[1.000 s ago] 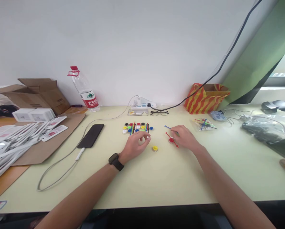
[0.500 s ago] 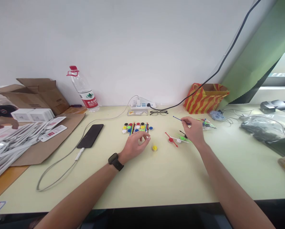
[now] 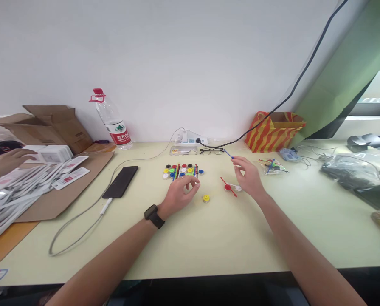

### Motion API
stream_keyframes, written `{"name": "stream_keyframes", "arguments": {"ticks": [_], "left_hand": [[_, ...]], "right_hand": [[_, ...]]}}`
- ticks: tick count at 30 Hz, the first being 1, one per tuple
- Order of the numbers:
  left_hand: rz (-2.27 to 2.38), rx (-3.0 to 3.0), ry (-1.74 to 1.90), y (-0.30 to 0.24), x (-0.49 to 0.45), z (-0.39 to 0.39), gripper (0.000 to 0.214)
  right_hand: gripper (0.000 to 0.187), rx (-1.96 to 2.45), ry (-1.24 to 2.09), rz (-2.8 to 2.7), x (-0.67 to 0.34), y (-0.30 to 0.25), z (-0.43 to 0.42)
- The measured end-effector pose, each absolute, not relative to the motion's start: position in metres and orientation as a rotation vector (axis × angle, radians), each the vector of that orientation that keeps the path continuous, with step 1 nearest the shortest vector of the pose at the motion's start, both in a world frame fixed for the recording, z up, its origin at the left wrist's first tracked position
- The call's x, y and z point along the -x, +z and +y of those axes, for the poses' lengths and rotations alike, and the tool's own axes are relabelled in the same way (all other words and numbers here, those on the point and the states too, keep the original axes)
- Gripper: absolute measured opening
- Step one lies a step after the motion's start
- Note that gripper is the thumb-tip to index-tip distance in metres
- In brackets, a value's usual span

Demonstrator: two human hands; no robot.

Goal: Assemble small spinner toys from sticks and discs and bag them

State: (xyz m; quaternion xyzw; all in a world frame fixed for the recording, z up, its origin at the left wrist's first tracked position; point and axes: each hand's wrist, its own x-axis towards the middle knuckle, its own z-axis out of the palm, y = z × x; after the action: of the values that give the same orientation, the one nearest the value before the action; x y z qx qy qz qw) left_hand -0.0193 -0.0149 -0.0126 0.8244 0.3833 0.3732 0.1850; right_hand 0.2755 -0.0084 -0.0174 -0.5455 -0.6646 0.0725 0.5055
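Observation:
My left hand [image 3: 181, 192], with a black watch on the wrist, rests on the pale table [image 3: 209, 238] just in front of a cluster of small coloured discs and sticks [image 3: 183, 171]; its fingers are curled loosely with nothing visible in them. A yellow disc [image 3: 206, 198] lies to its right. My right hand [image 3: 247, 180] is raised slightly above the table, pinching a thin blue stick [image 3: 228, 154] that points up and left. Just left of it lie a red disc with a red stick [image 3: 228, 187] and a white disc [image 3: 238, 188].
A black phone [image 3: 121, 181] on a white cable lies left of the discs. Glasses [image 3: 212, 150] and a power strip [image 3: 190, 140] sit near the wall, with a water bottle [image 3: 111, 120], a striped bag [image 3: 274, 129] and a packet of parts [image 3: 272, 166]. Another person's hand [image 3: 5, 159] reaches over white packages at left.
My right hand lifted the blue stick off the table, swung right and now carries it back toward the middle. The other person's hand came into view at left. My left hand stayed still.

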Motion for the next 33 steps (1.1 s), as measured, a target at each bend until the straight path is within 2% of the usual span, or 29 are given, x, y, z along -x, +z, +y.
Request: {"name": "stream_keyframes", "arguments": {"ticks": [5, 13, 26, 33], "left_hand": [[1.083, -2.304, 1.049, -0.011, 0.018, -0.015, 0.016], [1.074, -2.317, 1.037, -0.012, 0.019, -0.015, 0.015], [1.079, -2.313, 1.02, -0.012, 0.018, -0.015, 0.015], [1.093, -2.294, 1.017, -0.013, 0.018, -0.014, 0.015]], "right_hand": [[0.04, 1.262, 0.22, -1.867, -0.248, -0.026, -0.014], [0.037, 1.215, 0.216, -2.124, -0.221, -0.026, -0.026], [0.029, 1.216, 0.145, -2.167, -0.222, -0.035, -0.018], [0.017, 1.231, 0.148, -2.068, -0.229, -0.023, -0.017]]}}
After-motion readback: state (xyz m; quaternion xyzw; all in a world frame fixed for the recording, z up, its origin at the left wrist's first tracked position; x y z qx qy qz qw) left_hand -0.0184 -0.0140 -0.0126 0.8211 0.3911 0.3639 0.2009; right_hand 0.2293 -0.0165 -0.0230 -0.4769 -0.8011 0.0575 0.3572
